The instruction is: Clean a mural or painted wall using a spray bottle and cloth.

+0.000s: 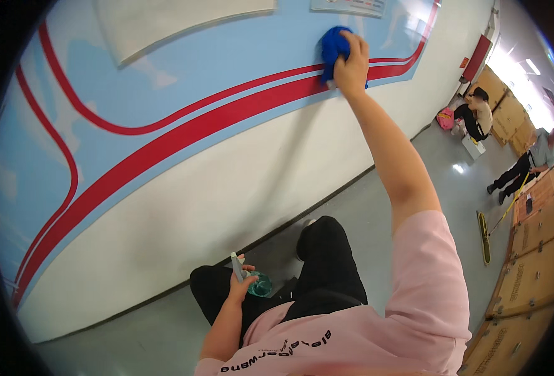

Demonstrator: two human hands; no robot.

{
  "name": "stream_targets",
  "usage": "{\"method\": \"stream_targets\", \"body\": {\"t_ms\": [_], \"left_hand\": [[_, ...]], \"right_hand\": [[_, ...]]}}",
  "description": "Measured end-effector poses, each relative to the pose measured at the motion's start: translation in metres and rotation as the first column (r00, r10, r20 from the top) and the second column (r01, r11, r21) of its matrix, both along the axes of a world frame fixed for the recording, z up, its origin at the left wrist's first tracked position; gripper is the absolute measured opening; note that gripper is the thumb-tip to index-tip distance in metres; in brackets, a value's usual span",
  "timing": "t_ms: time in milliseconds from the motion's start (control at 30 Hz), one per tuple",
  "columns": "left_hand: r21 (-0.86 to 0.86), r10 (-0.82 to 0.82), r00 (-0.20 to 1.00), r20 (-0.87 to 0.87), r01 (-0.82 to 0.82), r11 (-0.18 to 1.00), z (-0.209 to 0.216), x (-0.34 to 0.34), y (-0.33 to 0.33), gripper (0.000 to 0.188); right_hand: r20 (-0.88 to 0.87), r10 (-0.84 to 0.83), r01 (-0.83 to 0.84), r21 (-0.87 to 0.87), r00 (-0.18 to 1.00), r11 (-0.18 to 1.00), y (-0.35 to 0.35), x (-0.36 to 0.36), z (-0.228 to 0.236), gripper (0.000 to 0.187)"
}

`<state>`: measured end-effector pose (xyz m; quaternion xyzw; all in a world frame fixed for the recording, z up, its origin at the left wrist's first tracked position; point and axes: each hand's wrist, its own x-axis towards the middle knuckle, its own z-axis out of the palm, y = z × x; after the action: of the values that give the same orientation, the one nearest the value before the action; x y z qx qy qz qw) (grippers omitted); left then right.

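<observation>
My right hand is raised to the wall and closed around a bunched blue cloth. The cloth presses against a light blue wall panel with curved red stripes, covering part of the stripes. Low in front of my lap, my left hand grips a spray bottle with a clear green body and a grey and white spray head. The nozzle points up toward the wall. My left fingers partly hide the bottle's neck.
White wall runs below the panel to a dark baseboard above a grey floor. Wooden crates line the right side. One person stands there with a wide yellow-handled mop; another person sits farther back beside a white box.
</observation>
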<state>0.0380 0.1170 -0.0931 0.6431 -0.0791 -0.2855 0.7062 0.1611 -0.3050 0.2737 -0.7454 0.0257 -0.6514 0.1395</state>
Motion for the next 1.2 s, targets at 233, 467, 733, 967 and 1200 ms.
{"method": "stream_targets", "body": {"t_ms": [233, 467, 733, 967, 1200], "left_hand": [[0.084, -0.008, 0.999, -0.038, 0.011, 0.996, -0.003, 0.006, -0.001, 0.078], [0.098, -0.053, 0.998, -0.033, 0.056, 0.994, -0.012, 0.008, 0.001, 0.076], [0.101, 0.018, 0.989, -0.150, -0.003, 0.995, -0.023, 0.010, 0.010, 0.078], [0.197, 0.018, 0.991, -0.129, 0.008, 0.980, -0.015, 0.008, 0.018, 0.078], [0.221, -0.010, 0.993, -0.118, 0.036, 0.975, -0.021, 0.010, 0.012, 0.078]], "right_hand": [[-0.060, -0.236, 0.233, 0.505, 0.970, 0.831, -0.077, 0.010, -0.008, 0.049], [-0.412, -0.094, 0.320, 0.524, 0.906, 0.789, -0.150, -0.021, -0.089, 0.055], [0.097, -0.043, 0.026, 0.172, 0.994, 0.985, -0.086, 0.008, -0.007, 0.052], [-0.196, -0.244, 0.313, 0.579, 0.950, 0.753, -0.183, -0.006, 0.040, 0.048], [-0.585, -0.259, 0.578, 0.461, 0.769, 0.673, -0.306, -0.019, -0.031, 0.062]]}}
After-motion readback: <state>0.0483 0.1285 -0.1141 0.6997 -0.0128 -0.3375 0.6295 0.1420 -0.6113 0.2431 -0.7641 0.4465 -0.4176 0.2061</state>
